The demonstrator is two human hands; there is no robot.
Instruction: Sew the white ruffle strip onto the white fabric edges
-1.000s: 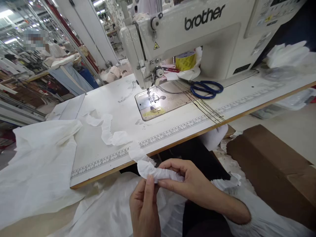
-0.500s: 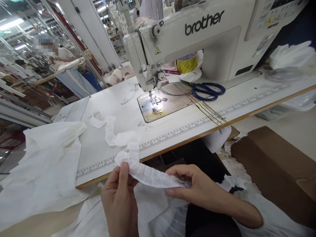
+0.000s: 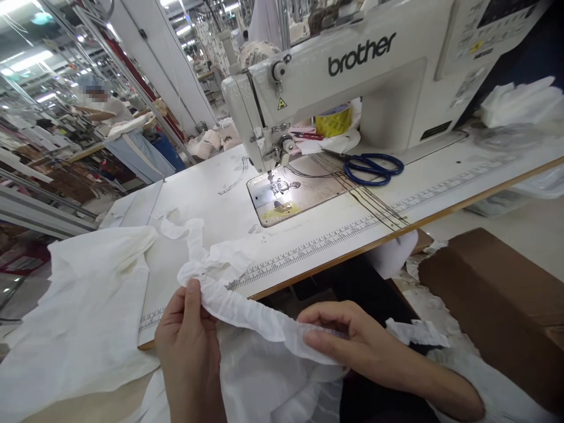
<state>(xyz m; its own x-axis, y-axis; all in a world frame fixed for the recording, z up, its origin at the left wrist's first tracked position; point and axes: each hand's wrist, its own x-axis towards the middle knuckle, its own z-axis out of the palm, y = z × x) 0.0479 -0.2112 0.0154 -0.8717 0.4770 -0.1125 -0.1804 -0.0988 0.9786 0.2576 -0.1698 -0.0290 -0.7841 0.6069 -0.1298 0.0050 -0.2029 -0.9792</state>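
My left hand (image 3: 187, 346) grips a gathered white ruffle strip (image 3: 247, 311) near the front edge of the sewing table. My right hand (image 3: 352, 346) pinches the same strip further along, between thumb and fingers. The strip runs on from my left hand and lies in loose folds on the white tabletop (image 3: 194, 235). A large white fabric panel (image 3: 83, 311) hangs over the table's left side. More white cloth (image 3: 264, 382) lies in my lap under both hands.
A white Brother sewing machine (image 3: 335, 76) stands ahead, with blue-handled scissors (image 3: 374, 169) on the table to its right. A brown cardboard box (image 3: 484, 299) stands at lower right. A co-worker (image 3: 106, 103) works at the far left.
Both hands have moved left and the stretch of ruffle between them has lengthened. The strip now reaches further across the table's front edge.
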